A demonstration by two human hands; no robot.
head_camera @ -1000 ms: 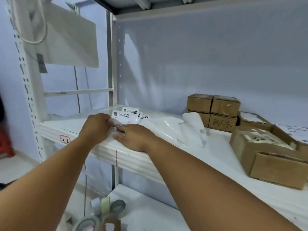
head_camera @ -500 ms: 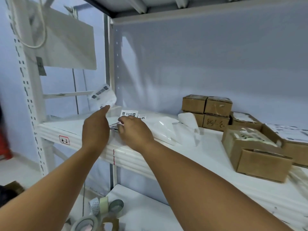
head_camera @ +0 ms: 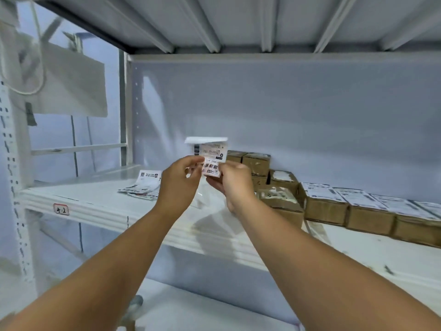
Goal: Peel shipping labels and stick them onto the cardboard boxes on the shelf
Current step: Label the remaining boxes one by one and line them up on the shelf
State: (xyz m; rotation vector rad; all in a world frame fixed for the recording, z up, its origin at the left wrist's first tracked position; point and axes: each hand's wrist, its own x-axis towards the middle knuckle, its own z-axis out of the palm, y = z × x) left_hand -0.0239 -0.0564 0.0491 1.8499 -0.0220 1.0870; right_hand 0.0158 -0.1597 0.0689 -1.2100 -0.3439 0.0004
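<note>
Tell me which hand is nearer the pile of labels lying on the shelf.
Left. The left hand is raised just right of the label pile; the right hand is farther right, past the held label both hands pinch, closer to the cardboard boxes.

Stockroom or small warehouse: white metal rack [head_camera: 100, 211] with slotted upright at left of frame, tagged shelf edge, brown cardboard boxes [head_camera: 324, 206] rowed at right, loose shipping labels [head_camera: 145, 187] lying centre-left on shelf.

l hand [head_camera: 177, 185] & r hand [head_camera: 236, 185] both bare, forearms [head_camera: 119, 259] bare down to btm of frame
</note>
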